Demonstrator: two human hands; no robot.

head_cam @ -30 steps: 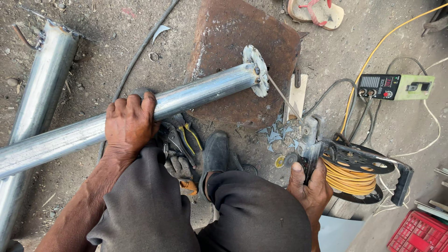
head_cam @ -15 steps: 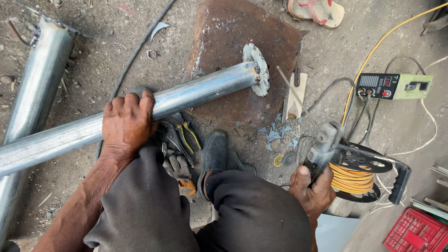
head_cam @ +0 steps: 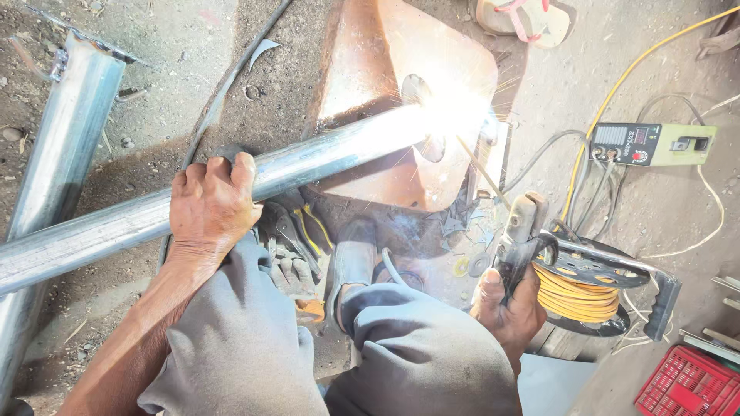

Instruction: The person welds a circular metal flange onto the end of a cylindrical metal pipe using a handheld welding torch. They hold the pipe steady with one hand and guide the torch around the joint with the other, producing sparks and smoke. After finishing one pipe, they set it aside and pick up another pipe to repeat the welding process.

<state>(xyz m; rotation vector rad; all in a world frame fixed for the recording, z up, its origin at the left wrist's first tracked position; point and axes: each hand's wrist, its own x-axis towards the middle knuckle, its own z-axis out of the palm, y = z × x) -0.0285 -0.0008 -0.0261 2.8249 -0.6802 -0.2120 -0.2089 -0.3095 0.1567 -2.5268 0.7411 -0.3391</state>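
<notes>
At the far left, a second metal pipe (head_cam: 65, 146) lies on the dirt ground (head_cam: 154, 69), running from the upper left down toward the bottom edge. Just right of it, a long steel pipe (head_cam: 308, 166) crosses the scene at a slant, low at the left edge and rising to the right, where its end meets a rusty steel plate (head_cam: 385, 92) lying flat on the ground. The left hand (head_cam: 210, 206) rests on top of this pipe near its middle, fingers curled over it and closed around the tube, pressing it down. Below the pipe, between the person's grey-trousered knees (head_cam: 254, 339), lie a pair of pliers with yellow-lined handles (head_cam: 304, 231) and a worn glove (head_cam: 289, 270); a dark shoe (head_cam: 351, 262) is planted beside them.

Right of centre, a bright white welding arc (head_cam: 455, 112) flares where the pipe end touches the plate, throwing sparks and washing out what is under it, so the joint itself cannot be made out. A thin welding rod (head_cam: 482, 169) slants from the arc down to an electrode holder (head_cam: 518, 239), which the right hand (head_cam: 509, 304) clasps firmly by its handle. Just right of that hand sits a cable reel wound with yellow cord (head_cam: 586, 289). Further up and right, a small green welding machine (head_cam: 651, 144) stands on the ground with cables trailing from it, and a red crate (head_cam: 686, 385) shows in the bottom right corner.
</notes>
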